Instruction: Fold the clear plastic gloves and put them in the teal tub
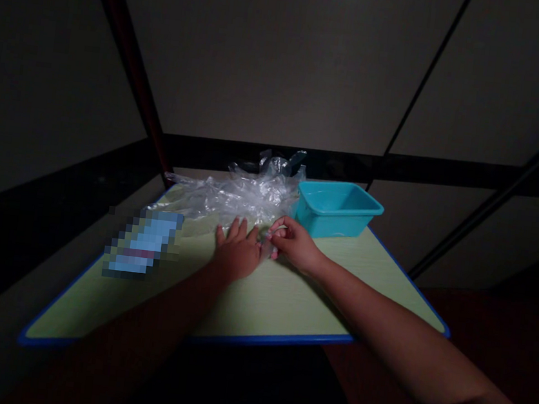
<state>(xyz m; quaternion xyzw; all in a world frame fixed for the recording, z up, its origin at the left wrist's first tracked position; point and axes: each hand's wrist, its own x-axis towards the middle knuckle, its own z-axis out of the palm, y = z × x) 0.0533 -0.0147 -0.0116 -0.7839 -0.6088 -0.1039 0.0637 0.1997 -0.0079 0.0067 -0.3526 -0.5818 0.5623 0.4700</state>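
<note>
Near the middle of the table, my left hand [238, 255] lies flat with its fingers spread, their tips at the near edge of a heap of crumpled clear plastic bags [236, 195]. My right hand [296, 244] is closed in a pinch just to its right. Between thumb and fingers it grips a small piece of clear plastic [267, 248], which reaches across toward my left thumb. Whether the left thumb also presses on that piece, I cannot tell. Dim light hides the finer detail around the fingertips.
A turquoise plastic basin [332, 225] stands at the back right, beyond my right hand. On the left lies a blurred-out light blue flat object [148, 243]. The pale green table [281, 307] has a blue edge, and dark-trimmed panels [285, 67] rise behind it.
</note>
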